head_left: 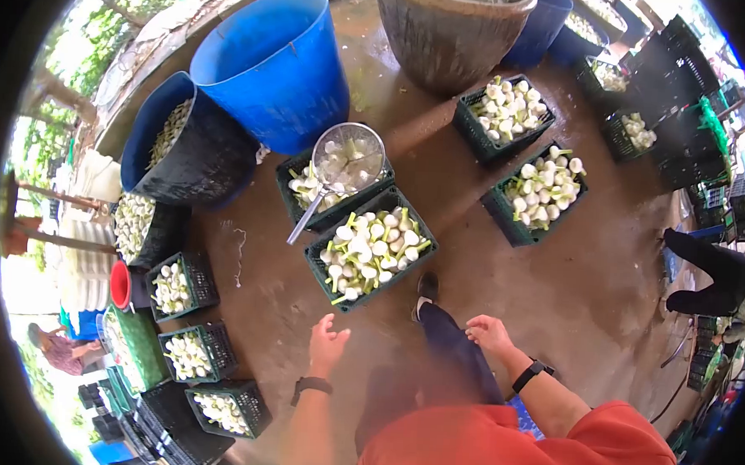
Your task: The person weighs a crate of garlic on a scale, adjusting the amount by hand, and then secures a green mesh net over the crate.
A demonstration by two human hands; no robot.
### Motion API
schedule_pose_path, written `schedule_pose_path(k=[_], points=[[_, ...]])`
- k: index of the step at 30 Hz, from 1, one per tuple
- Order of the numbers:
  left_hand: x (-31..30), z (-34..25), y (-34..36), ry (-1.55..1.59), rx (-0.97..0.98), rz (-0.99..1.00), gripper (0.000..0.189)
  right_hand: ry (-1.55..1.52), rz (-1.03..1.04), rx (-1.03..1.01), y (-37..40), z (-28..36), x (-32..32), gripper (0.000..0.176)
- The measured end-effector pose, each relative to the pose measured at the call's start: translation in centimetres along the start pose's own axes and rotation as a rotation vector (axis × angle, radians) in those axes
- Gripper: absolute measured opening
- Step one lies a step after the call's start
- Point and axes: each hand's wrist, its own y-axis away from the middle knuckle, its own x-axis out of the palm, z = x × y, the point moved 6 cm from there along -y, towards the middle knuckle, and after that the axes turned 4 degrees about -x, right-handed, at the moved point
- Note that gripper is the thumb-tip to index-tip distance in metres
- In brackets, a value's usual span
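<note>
My left hand [328,345] is in the air just short of the front green plastic crate [368,295]. Its fingers are loosely bent and apart, and it holds nothing. That crate is heaped with white garlic-like bulbs [373,247] on short green stems. Behind it stands another crate [289,197] of bulbs, with a round long-handled mesh strainer [349,158] lying across its top. My right hand [490,331] hangs beside my leg, holding nothing, its fingers slightly curled and apart.
Two more bulb crates [518,232] [478,146] stand ahead to the right. A blue tub [291,96], a dark tub [209,163] and a large brown pot [451,49] are at the back. Filled crates [208,279] line the left. A person [715,276] is at the right.
</note>
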Motion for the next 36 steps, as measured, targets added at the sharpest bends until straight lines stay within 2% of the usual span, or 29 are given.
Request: schedule_pose_path(k=[2, 4, 5, 7, 11, 13, 15, 16, 17, 19, 23, 25, 27, 29, 30, 31, 33, 34, 36], points=[[2.7, -0.6, -3.6, -0.024, -0.004, 0.058, 0.063, 0.035, -0.051, 0.003, -2.8, -1.4, 0.9, 0.019], [5.7, -1.3, -8.1, -0.109, 0.125, 0.087, 0.070, 0.279, -0.082, -0.031, -4.4, -1.4, 2.1, 0.031], [7.0, -1.2, -10.4, -0.111, 0.101, 0.102, 0.070, 0.283, -0.069, -0.006, -4.7, -1.7, 2.8, 0.031], [9.6, -2.2, -15.3, -0.256, 0.189, 0.125, 0.075, 0.622, -0.100, -0.144, -5.0, -1.3, 4.0, 0.040], [14.2, -3.0, -25.0, -0.387, 0.144, 0.192, 0.077, 0.685, -0.074, -0.044, -6.2, -4.5, 5.9, 0.047], [16.5, -2.2, -29.0, -0.635, 0.220, 0.185, 0.076, 0.640, -0.084, 0.131, -6.7, -5.6, 6.7, 0.044], [18.3, -0.7, -31.8, -0.790, 0.308, 0.149, 0.073, 0.607, -0.119, 0.146, -7.8, -6.1, 7.8, 0.042], [18.6, 0.1, -32.2, -0.819, 0.359, 0.144, 0.065, 0.671, -0.114, 0.142, -8.1, -5.2, 8.5, 0.042], [18.4, 0.7, -32.1, -0.684, 0.442, 0.129, 0.060, 0.737, -0.101, 0.139, -8.3, -4.7, 9.0, 0.041], [17.8, 1.8, -30.7, -0.534, 0.445, 0.048, 0.049, 0.740, -0.110, 0.161, -9.2, -4.5, 9.4, 0.038], [16.9, 6.7, -29.7, -0.499, 0.298, 0.050, 0.035, 0.729, -0.108, 0.149, -10.6, -2.7, 9.6, 0.034], [17.0, 8.4, -30.2, -0.372, 0.215, 0.035, 0.025, 0.750, -0.087, 0.173, -11.3, -2.5, 9.7, 0.034], [17.7, 8.3, -31.9, -0.393, 0.243, 0.016, 0.029, 0.754, -0.075, 0.177, -11.5, -3.0, 9.6, 0.033], [17.6, 7.4, -33.1, -0.341, 0.128, 0.088, 0.031, 0.755, -0.074, 0.179, -11.6, -2.9, 9.3, 0.032], [17.2, 6.8, -33.1, -0.498, 0.151, 0.109, 0.041, 0.751, -0.071, 0.183, -11.9, -2.6, 9.3, 0.031], [16.3, 5.8, -33.1, -0.500, 0.152, 0.108, 0.041, 0.744, -0.067, 0.188, -12.1, -2.5, 9.4, 0.031], [13.3, 3.8, -33.0, -0.347, 0.090, -0.058, 0.047, 0.747, -0.072, 0.192, -12.2, -2.7, 9.6, 0.030], [12.3, 3.1, -33.5, -0.305, 0.102, -0.125, 0.057, 0.759, -0.079, 0.198, -12.0, -2.7, 9.5, 0.029], [12.5, 2.8, -35.6, -0.242, 0.131, -0.157, 0.060, 0.772, -0.079, 0.201, -12.2, -2.6, 9.4, 0.029]])
